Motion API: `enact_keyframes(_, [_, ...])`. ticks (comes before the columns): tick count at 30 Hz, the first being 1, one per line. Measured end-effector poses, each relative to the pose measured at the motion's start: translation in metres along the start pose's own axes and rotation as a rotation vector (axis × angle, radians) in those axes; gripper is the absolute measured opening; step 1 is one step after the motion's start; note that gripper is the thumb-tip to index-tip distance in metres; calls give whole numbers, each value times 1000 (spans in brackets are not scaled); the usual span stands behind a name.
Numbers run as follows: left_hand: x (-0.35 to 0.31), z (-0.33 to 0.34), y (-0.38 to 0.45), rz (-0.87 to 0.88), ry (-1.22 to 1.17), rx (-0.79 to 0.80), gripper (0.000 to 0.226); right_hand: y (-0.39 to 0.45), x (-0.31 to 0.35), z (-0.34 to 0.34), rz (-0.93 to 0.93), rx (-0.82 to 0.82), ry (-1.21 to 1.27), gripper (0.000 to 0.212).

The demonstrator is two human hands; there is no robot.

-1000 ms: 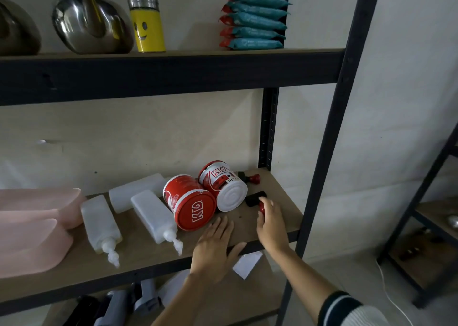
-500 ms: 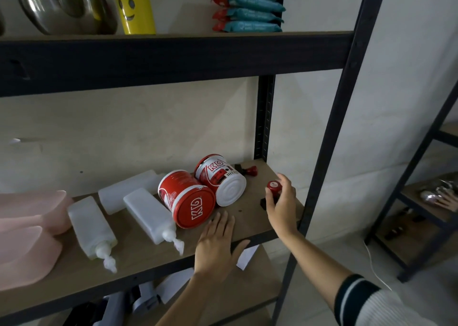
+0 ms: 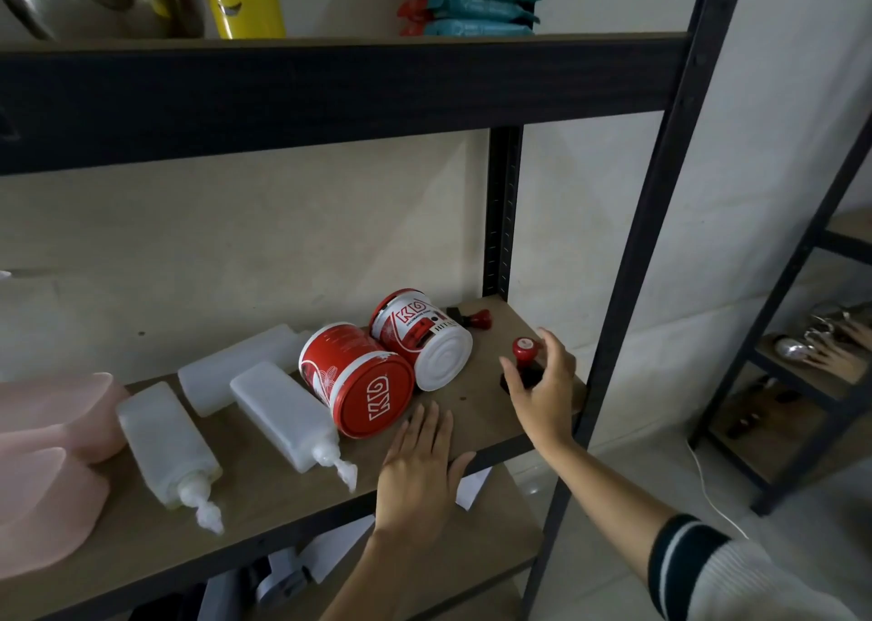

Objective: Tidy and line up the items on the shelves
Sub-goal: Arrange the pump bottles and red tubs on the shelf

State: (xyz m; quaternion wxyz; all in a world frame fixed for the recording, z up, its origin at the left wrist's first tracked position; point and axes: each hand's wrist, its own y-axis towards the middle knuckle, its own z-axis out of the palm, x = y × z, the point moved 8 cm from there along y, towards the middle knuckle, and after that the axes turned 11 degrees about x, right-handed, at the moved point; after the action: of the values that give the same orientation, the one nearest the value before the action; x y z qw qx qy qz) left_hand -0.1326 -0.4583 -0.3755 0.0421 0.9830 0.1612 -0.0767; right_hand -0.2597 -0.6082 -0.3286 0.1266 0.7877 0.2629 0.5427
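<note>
The right hand (image 3: 542, 394) curls loosely around the upright red-knobbed stamp (image 3: 523, 361) near the shelf's (image 3: 264, 488) right front corner, long axis vertical; whether it grips I cannot tell. The left hand (image 3: 417, 469) lies flat, fingers spread, farther left beside the toppled red can (image 3: 363, 382).

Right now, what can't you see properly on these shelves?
Head view only:
- Small red-knobbed black stamp: base hidden behind right hand.
- Yellow smiley-face cup: top cut off by frame edge.
- Pale pink plastic tubs: cut off at left edge.
- Lower shelf items: hidden by the wooden shelf board.
</note>
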Motion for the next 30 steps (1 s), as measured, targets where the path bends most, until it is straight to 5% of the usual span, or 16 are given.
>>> enact_keyframes(3, [-1,-1,1,5,-1,-18,74,2,15,-15,-83,-177,58,54])
enact_keyframes(6, [-2,-4,0,-4,5,-36,73,29,37,-17,-148,-180,82,28])
enact_keyframes(12, [-1,-3,-2,-17,33,-77,73,125,35,45,339,605,-35,34])
enact_keyframes(14, [-2,-4,-1,-26,40,-71,73,130,25,70,359,823,-200,38])
enact_keyframes(18, [-4,-7,-2,-40,62,-69,66,128,-4,98,291,1010,-406,35])
enact_keyframes(24, [-7,-9,-2,-63,22,-2,67,129,-20,106,226,1017,-520,34])
enact_keyframes(30, [-9,-9,0,-67,-22,29,67,145,-6,109,149,898,-309,44])
